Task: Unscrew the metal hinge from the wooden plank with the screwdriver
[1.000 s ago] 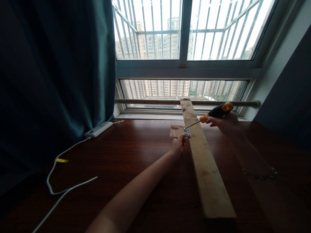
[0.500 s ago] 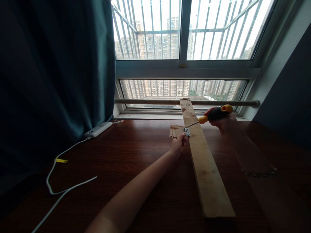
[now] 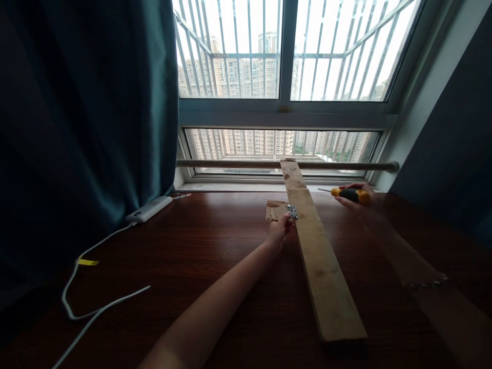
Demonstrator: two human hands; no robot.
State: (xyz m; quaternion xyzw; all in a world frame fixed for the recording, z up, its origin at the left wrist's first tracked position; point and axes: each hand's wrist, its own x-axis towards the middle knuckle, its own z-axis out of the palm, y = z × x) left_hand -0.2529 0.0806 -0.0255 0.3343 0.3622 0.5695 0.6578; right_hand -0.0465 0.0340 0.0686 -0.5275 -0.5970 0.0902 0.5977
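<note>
Across the dark red-brown counter (image 3: pixel 215 230), in the head view, a long wooden plank (image 3: pixel 325 261) runs from the near side toward the window (image 3: pixel 230 77), its far end overlapping a horizontal rail (image 3: pixel 238 164); whether it rests on that rail I cannot tell. Left of the plank, near its far part, lies a small board (image 3: pixel 273 211), and a metal hinge (image 3: pixel 293 210) spans the place where the two meet, with its right side over the plank's left edge. The left hand (image 3: pixel 277 231) reaches in from below, its grip closed at the hinge's lower edge, thumb against the metal; the other fingers are partly hidden below it. To the right of the plank, the right hand (image 3: pixel 366 206) has its grip clamped around the black and orange handle of a screwdriver (image 3: pixel 350 194), whose thin shaft points left toward the plank; the tip stands apart from the hinge. A beaded bracelet (image 3: pixel 426 285) circles the right forearm. On the left, a white oblong device (image 3: pixel 149 209) lies beside the dark blue curtain (image 3: pixel 115 102), and a white cable (image 3: pixel 102 309) runs from it toward the near side, bearing a yellow tag (image 3: pixel 88 262). Barred glass and tall buildings show beyond.
</note>
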